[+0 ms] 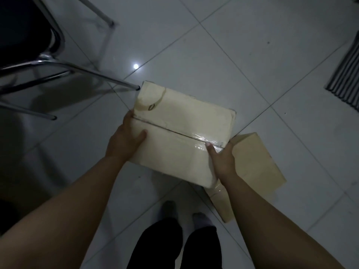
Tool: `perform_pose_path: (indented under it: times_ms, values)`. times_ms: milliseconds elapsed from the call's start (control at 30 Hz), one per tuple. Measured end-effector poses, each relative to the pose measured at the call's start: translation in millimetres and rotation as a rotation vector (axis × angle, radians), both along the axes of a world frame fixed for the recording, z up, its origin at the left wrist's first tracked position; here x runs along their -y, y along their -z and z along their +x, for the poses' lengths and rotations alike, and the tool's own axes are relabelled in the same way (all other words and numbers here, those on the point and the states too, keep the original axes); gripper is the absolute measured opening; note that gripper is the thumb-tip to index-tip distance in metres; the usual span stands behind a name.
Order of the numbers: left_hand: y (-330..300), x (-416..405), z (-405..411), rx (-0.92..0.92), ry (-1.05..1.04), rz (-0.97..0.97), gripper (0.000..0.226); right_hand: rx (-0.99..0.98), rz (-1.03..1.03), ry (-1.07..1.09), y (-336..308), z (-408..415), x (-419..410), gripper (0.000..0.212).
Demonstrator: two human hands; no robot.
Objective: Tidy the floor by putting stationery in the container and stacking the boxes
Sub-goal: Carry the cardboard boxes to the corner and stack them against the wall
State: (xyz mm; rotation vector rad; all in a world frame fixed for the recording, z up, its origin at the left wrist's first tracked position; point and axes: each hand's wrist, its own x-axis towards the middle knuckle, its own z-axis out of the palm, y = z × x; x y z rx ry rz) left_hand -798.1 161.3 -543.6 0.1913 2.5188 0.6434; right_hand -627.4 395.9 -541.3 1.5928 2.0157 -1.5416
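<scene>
held the large taped box [180, 133] between left hand [124, 138] and right hand [221, 160], thumbs on top, fingers wrapped round its sides. risked a slip off the glossy tape, or a skewed landing on the smaller box [256, 167] just right of the right hand.

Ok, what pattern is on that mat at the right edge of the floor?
The mat has dark and light grey stripes, seen in the head view.

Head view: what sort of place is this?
Probably a room in a home or small office: glossy tiled floor, a metal-legged chair, a striped mat. Both hands hold a taped cardboard box above a second box.
</scene>
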Motion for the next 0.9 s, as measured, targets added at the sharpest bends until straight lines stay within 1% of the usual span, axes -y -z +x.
perform_pose_path:
  times_ms: [133,267,333,367,467,533,600,733,833,900]
  values:
    - [-29,6,15,0.01,-0.008,-0.055,0.075,0.019,0.005,-0.061,-35,-3,-1,0.055]
    - [-87,9,42,-0.02,-0.096,-0.058,0.071,0.009,0.149,-0.164,-97,-1,-3,0.056]
    - [-110,8,58,-0.039,-0.124,-0.069,0.07,0.011,0.199,-0.199,-122,2,-3,0.063]
    - [-134,6,67,-0.061,-0.137,-0.077,0.07,0.005,0.218,-0.232,-148,3,-7,0.065]
    - [-185,3,97,-0.089,-0.163,-0.146,0.072,0.034,0.27,-0.37,-202,12,-14,0.06]
    - [-219,2,118,-0.088,-0.196,-0.17,0.073,0.052,0.322,-0.474,-237,19,-20,0.06]
    - [-247,2,139,-0.049,-0.23,-0.181,0.073,0.067,0.342,-0.552,-266,28,-23,0.058]
    - [-311,11,191,-0.001,-0.343,-0.16,0.072,0.067,0.329,-0.679,-327,51,-22,0.054]
    - [-348,24,226,-0.004,-0.43,-0.104,0.069,0.035,0.334,-0.768,-362,65,-12,0.054]
    - [-367,34,248,0.012,-0.511,-0.095,0.071,0.01,0.35,-0.826,-380,73,-2,0.054]
